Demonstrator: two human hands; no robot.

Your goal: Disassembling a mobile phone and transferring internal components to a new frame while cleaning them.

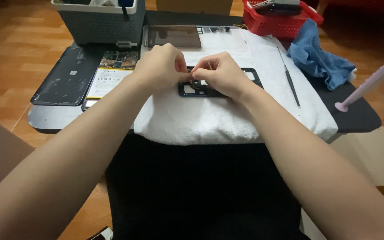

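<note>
Both forearms are reaching forward over the dark lap, the left hand (160, 67) and right hand (222, 73) meeting fingertip to fingertip, each grip pinching closed over a black phone frame (252, 76) lying on the white towel (227, 120); what the fingers are pinching is too small to tell. Beside it on the desk (356, 116) are lying an opened phone body (110, 80), a blue cloth (318, 58) and a thin probe (291, 82).

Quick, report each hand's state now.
Left hand: closed, fingertips pinching at the black phone frame.
Right hand: closed, pinching a thin metal tool over the frame.
</note>
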